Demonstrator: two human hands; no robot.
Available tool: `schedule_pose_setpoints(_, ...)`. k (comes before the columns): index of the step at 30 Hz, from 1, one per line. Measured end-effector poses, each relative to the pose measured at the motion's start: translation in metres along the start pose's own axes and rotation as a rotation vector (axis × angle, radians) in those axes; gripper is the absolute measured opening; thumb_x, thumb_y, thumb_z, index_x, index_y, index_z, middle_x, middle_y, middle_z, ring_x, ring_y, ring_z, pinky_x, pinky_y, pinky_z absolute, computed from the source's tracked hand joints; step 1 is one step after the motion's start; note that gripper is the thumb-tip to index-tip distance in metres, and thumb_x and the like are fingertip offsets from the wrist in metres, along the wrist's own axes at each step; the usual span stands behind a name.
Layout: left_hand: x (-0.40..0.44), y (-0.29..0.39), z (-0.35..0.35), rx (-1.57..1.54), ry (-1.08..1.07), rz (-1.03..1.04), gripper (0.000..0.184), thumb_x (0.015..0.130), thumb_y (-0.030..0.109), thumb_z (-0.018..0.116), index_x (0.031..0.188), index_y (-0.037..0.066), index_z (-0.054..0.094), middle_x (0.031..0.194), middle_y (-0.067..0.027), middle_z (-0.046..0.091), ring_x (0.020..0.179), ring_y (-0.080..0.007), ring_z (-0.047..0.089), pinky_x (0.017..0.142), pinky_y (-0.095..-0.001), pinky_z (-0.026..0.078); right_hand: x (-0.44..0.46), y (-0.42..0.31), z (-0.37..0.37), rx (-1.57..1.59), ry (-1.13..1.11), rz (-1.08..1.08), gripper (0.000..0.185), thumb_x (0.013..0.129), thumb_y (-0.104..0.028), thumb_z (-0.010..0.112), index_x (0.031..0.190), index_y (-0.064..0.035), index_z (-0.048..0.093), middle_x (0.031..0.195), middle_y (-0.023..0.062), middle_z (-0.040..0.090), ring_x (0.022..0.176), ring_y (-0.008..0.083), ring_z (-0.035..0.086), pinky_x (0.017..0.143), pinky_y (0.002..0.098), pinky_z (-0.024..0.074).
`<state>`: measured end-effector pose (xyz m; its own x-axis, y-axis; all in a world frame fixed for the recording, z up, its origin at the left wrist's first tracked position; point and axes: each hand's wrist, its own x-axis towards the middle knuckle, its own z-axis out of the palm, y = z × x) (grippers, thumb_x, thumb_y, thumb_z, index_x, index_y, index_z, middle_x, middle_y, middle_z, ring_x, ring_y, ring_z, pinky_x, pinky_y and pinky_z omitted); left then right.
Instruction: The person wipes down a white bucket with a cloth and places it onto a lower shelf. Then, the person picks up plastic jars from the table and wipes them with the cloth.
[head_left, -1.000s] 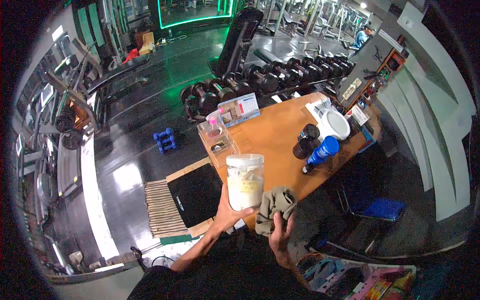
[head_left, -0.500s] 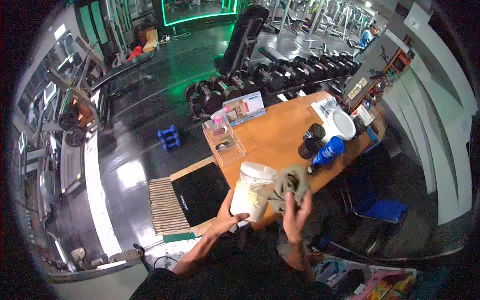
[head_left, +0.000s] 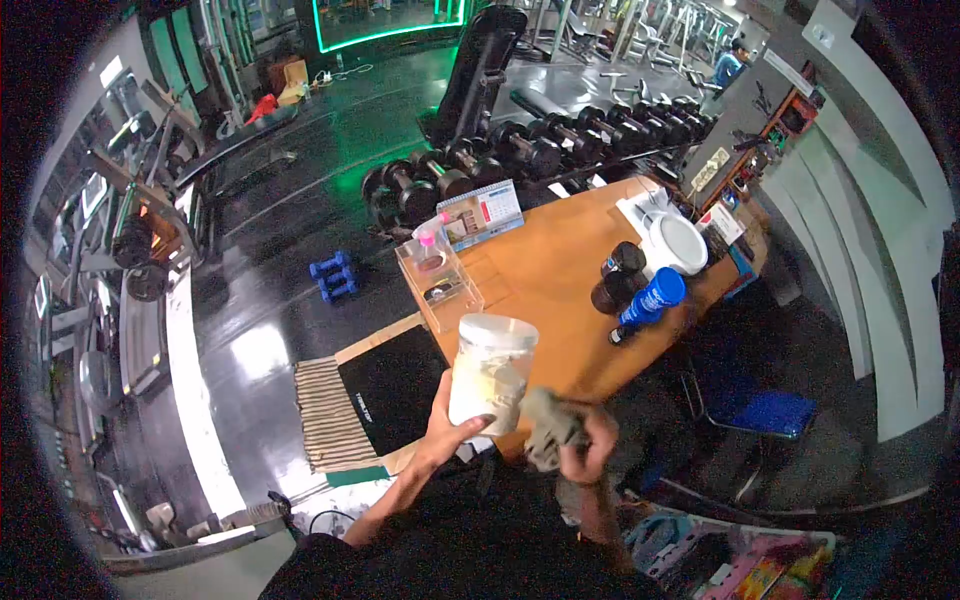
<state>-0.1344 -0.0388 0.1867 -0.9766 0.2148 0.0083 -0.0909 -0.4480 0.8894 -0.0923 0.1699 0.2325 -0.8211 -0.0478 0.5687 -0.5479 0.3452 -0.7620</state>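
Note:
A clear plastic jar point(head_left: 488, 375) with a white lid and white powder inside is tilted slightly in my left hand point(head_left: 450, 428), whose fingers wrap its lower part. Beside it on the right, my right hand point(head_left: 590, 445) grips a crumpled grey-green cloth point(head_left: 550, 430). The cloth is close to the jar's lower right side; whether it touches cannot be made out. Both hands are over the near edge of the wooden table point(head_left: 540, 270).
On the table stand a clear acrylic organizer point(head_left: 440, 285), a desk calendar point(head_left: 482, 212), dark jars point(head_left: 618, 280), a blue bottle point(head_left: 652, 298) and a white tub point(head_left: 675, 245). A blue chair point(head_left: 765, 412) is at the right. Dumbbells point(head_left: 525, 150) line a rack behind; a person point(head_left: 732, 65) is far back.
The cloth and my right hand have moved down and left, and the right hand has closed more around the cloth. The jar has shifted slightly left and stands more upright.

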Motion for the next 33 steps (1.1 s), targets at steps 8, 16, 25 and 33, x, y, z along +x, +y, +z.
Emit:
schedule_pose_setpoints(8,0.006,-0.010,0.024,0.122,0.005,0.120,0.099,0.058,0.039,0.087,0.128,-0.001,0.030,0.120,-0.0132,0.046,0.114,-0.0211,0.045,0.098,-0.0354,0.037,0.016,-0.011,0.026,-0.136,0.162,0.221,0.035,0.075,-0.001,0.056,0.110,0.0042,0.057,0.107,0.0201,0.059,0.102,0.0322,0.057,0.092,0.0393,0.0421)
schedule_pose_setpoints(16,0.012,-0.001,0.024,0.250,0.029,0.162,0.111,0.054,0.046,0.087,0.133,-0.002,0.027,0.124,-0.0140,0.044,0.116,-0.0215,0.045,0.098,-0.0362,0.038,-0.044,0.025,0.014,0.000,0.211,0.458,0.032,0.081,-0.011,0.054,0.110,0.0024,0.054,0.112,0.0161,0.054,0.100,0.0254,0.054,0.088,0.0363,0.0437)
schedule_pose_setpoints(25,0.008,-0.008,0.043,0.269,-0.056,0.125,0.114,0.054,0.033,0.090,0.136,-0.005,0.022,0.131,-0.0185,0.041,0.123,-0.0249,0.042,0.104,-0.0393,0.033,0.014,0.028,-0.002,0.106,0.733,0.537,0.050,0.088,-0.005,0.054,0.134,0.0023,0.037,0.132,0.0155,0.045,0.117,0.0233,0.046,0.099,0.0357,0.0364)
schedule_pose_setpoints(33,0.000,-0.008,0.050,0.319,0.013,0.093,0.112,0.056,0.047,0.086,0.135,-0.002,0.024,0.127,-0.0153,0.042,0.120,-0.0235,0.042,0.101,-0.0392,0.034,0.020,0.035,0.015,0.296,0.464,0.496,0.047,0.082,-0.006,0.061,0.125,-0.0001,0.043,0.118,0.0118,0.051,0.110,0.0220,0.050,0.094,0.0335,0.0390)
